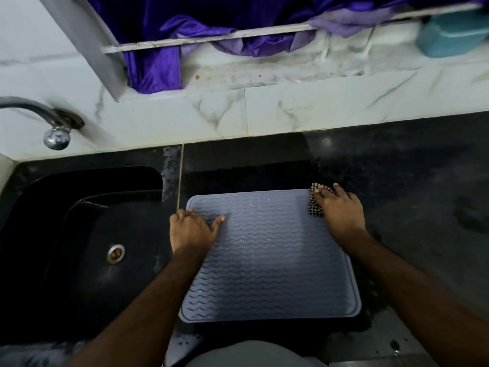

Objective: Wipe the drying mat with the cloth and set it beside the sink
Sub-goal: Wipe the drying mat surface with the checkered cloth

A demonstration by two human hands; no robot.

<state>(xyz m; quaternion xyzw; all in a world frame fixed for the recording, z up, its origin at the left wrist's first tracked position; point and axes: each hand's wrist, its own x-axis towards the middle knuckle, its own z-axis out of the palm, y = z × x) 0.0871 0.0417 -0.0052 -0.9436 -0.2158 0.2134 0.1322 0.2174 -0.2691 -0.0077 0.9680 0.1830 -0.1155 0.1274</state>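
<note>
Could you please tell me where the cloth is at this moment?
In the head view, the checked cloth lies under the right hand at the far right corner of the drying mat, on the side away from the sink.

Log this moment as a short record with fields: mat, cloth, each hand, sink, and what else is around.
mat: grey drying mat with wavy ridges, flat on the dark counter, just right of the sink
cloth: checked cloth at the mat's far right corner, under the right hand
right hand: right hand presses the cloth down, fingers spread
left hand: left hand rests on the mat's far left corner, steadying it
sink: black sink, drain visible, tap above on the wall
other: purple fabric and a teal container on the ledge behind
</note>
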